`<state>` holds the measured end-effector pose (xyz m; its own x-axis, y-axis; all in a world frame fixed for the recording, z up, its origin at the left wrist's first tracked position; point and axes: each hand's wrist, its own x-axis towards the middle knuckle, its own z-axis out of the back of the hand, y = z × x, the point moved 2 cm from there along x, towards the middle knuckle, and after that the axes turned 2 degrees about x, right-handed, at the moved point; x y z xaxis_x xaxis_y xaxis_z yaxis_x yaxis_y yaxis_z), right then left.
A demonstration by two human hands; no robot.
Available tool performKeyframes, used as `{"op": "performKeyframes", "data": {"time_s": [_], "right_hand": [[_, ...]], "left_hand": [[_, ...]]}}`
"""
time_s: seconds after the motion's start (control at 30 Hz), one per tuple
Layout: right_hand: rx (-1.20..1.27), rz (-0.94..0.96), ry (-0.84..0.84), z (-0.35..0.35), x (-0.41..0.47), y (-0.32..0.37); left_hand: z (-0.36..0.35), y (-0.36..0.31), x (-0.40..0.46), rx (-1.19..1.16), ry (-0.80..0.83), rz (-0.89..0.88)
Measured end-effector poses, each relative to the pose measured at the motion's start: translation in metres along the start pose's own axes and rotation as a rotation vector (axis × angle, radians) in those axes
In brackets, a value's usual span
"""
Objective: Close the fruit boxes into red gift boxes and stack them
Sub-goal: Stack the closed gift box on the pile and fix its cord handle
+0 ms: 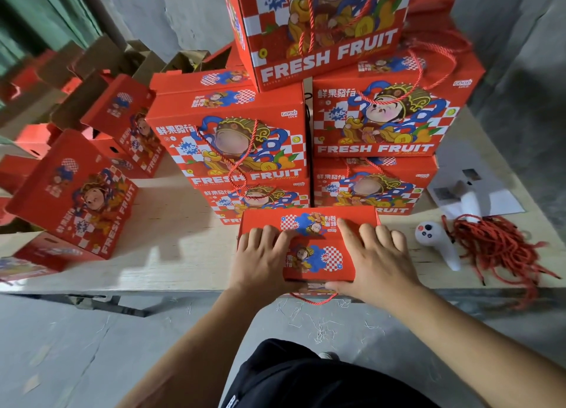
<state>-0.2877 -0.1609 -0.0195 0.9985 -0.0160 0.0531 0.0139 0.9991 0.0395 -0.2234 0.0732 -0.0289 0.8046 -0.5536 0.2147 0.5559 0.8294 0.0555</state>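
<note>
A red gift box with a cartoon print stands at the front edge of the wooden table. Its two top flaps are folded down. My left hand lies flat on the left part of the lid, fingers straight. My right hand presses flat on the right part, thumb at the box's front edge. A red rope handle hangs below the front. Behind it rises a stack of closed red gift boxes, several high, with one more box on top.
Red boxes with raised flaps stand at the left, with more cardboard behind. At the right lie a white handheld controller, a heap of red cords and a white sheet of paper. Concrete floor lies below the table edge.
</note>
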Motion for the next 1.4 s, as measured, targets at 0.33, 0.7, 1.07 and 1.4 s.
{"op": "performKeyframes", "data": {"time_s": [0.33,0.7,1.07,1.4], "right_hand": [[0.164,-0.033,0.340,-0.009,0.021,0.001],[0.359,0.025,0.469,0.031,0.068,-0.030],[0.054,0.238,0.606,0.052,0.115,-0.007],[-0.069,0.287,0.547,0.041,0.108,-0.006]], "left_hand": [[-0.008,0.005,0.013,-0.030,0.203,0.057],[-0.007,0.007,-0.003,-0.067,-0.096,0.034],[-0.010,0.005,-0.013,-0.046,-0.194,-0.002],[-0.012,0.003,-0.011,-0.081,-0.199,-0.013]]}}
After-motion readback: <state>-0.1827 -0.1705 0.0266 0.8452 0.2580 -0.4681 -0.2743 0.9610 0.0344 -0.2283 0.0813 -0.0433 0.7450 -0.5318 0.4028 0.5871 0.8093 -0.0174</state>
